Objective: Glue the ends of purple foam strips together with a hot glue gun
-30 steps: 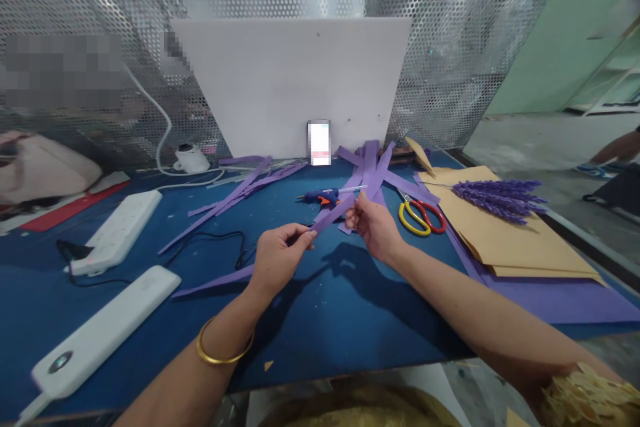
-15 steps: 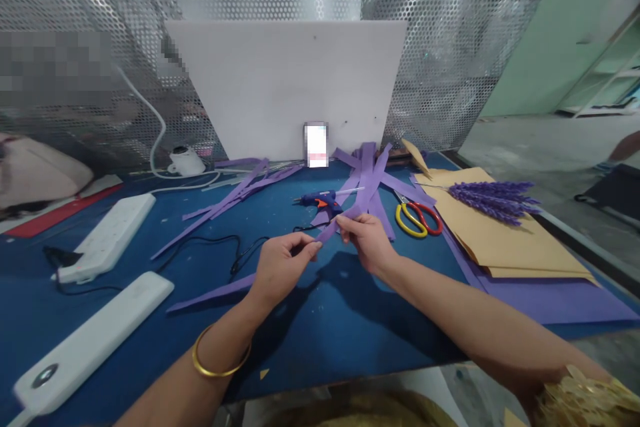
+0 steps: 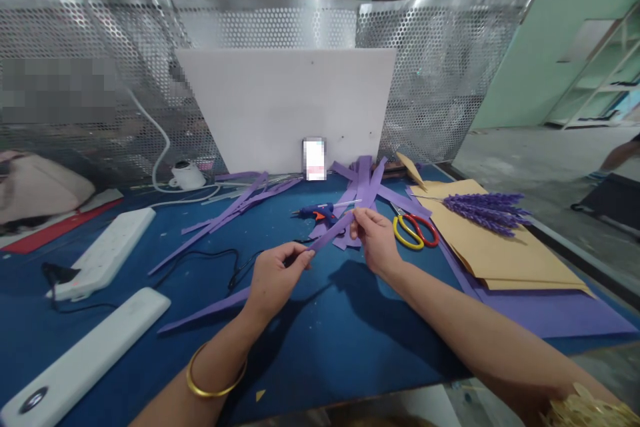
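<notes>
Between my hands a purple paper strip is stretched above the blue table. My left hand pinches it near its lower left, and the strip's tail seems to come out beyond that hand. My right hand pinches its upper right end. Just past the strip lies a blue glue gun with an orange trigger. More wide purple strips are piled behind my right hand. Scissors with yellow and red handles rest to the right of that hand.
Tan paper sheets and purple sheets lie at right under a purple lavender sprig. At left are a power strip, a long white device and narrow purple strips. A phone leans on a white board.
My right hand has slid away to the right along the strip, so a longer stretch shows between my hands. My view has tilted up slightly.
</notes>
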`<state>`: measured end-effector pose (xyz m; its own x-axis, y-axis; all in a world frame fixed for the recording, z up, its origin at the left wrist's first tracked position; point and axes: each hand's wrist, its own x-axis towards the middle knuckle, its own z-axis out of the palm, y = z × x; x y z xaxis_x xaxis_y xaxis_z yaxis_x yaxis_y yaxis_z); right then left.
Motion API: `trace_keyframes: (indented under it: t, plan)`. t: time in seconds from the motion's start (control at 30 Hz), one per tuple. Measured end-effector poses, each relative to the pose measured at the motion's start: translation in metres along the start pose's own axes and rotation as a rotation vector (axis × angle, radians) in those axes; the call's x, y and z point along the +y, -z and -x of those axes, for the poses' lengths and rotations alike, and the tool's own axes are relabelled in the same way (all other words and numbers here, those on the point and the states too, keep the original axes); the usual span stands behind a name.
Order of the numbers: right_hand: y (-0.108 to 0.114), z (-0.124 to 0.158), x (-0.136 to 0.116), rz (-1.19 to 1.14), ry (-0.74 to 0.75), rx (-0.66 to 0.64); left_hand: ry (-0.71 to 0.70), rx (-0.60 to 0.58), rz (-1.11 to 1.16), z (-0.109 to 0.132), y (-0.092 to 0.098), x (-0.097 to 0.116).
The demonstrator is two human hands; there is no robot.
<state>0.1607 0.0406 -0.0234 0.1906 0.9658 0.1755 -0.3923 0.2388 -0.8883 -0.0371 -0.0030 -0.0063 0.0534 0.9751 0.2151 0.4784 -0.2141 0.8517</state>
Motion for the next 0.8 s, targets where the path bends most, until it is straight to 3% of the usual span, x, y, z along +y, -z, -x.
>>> trace_keyframes:
  t: [0.1,0.17,0.3,0.47,0.8]
  plan:
    - [-0.004,0.005,-0.003,-0.049,-0.025,0.009,0.012,0.063,0.054,0.001,0.001,0.002]
    - [-0.010,0.013,-0.003,-0.009,-0.057,-0.075,0.006,0.081,0.078,0.003,0.001,0.004]
    - [-0.022,0.036,0.001,0.143,-0.146,-0.316,-0.094,-0.053,0.031,0.005,-0.001,0.005]
    - [-0.026,0.046,0.004,0.179,-0.110,-0.261,-0.139,-0.108,-0.055,0.004,-0.003,0.004]
    - [-0.007,0.009,-0.008,0.160,-0.035,-0.125,-0.038,-0.071,-0.020,0.001,0.001,0.007]
